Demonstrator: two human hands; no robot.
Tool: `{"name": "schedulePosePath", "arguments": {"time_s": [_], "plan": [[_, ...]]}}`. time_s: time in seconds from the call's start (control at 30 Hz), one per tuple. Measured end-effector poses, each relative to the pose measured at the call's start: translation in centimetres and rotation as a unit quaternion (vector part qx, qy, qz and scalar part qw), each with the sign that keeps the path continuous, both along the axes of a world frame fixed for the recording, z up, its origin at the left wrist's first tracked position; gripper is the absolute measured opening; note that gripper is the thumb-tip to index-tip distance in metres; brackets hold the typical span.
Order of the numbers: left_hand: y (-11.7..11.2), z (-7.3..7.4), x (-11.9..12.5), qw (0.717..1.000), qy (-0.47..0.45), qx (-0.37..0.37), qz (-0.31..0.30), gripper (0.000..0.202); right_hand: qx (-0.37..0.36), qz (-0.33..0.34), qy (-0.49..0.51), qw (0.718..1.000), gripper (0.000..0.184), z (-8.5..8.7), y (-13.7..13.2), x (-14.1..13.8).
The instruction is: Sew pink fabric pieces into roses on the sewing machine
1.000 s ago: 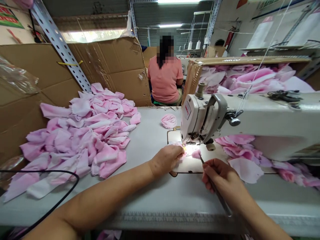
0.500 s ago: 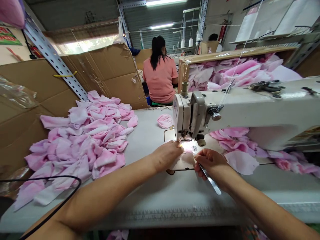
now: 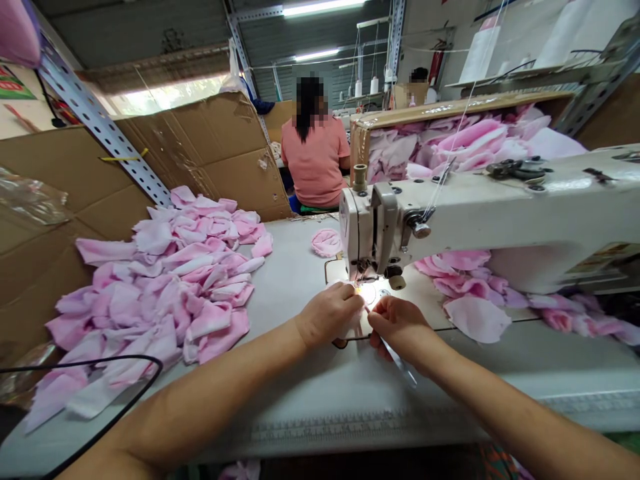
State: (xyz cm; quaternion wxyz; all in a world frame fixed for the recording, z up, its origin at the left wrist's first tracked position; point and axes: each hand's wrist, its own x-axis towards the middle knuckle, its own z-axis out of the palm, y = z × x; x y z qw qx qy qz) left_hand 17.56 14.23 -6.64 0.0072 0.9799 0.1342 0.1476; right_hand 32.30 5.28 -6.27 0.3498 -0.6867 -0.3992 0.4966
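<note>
Beside the needle area of a white sewing machine (image 3: 367,233), my left hand (image 3: 331,312) is closed with its fingertips on a small pale pink fabric piece (image 3: 354,327), mostly hidden under the hand. My right hand (image 3: 403,328) is closed around metal tweezers (image 3: 404,371), whose back end sticks out toward the table's front edge. Both hands' fingertips nearly meet in front of the lit needle plate (image 3: 369,293). Behind the machine head lies a round pink fabric piece (image 3: 326,243).
A large heap of pink fabric pieces (image 3: 170,287) covers the table's left side, against cardboard (image 3: 215,153). More pink pieces (image 3: 477,319) lie under the machine arm. A box (image 3: 361,143) of pink fabric stands behind. A person (image 3: 315,160) sits further back. A black cable (image 3: 100,361) crosses the left.
My right hand has moved left with the tweezers, closer to my left hand. The fabric has come away from under the needle toward my left fingers. The view has shifted slightly.
</note>
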Motion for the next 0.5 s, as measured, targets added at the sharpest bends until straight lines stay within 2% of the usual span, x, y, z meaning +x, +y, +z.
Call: {"name": "schedulePosePath", "arguments": {"time_s": [0.13,0.27,0.37,0.5], "plan": [[-0.2,0.3,-0.6,0.999,-0.032,-0.004,-0.004,0.023,-0.011,0.006,0.010,1.000,0.008,-0.3,-0.1,-0.5],[-0.2,0.6,-2.0,0.999,-0.044,0.016,-0.017,0.014,-0.009,0.001,0.032,0.999,0.008,-0.9,-0.1,-0.5],[-0.1,0.4,-2.8,0.999,-0.026,0.045,0.004,0.012,-0.005,-0.004,0.047,0.999,0.007,-1.1,-0.3,-0.5],[-0.1,-0.3,-2.7,0.997,0.001,0.077,-0.010,0.011,-0.010,-0.015,0.062,0.998,0.006,-0.8,-0.5,-0.6]]}}
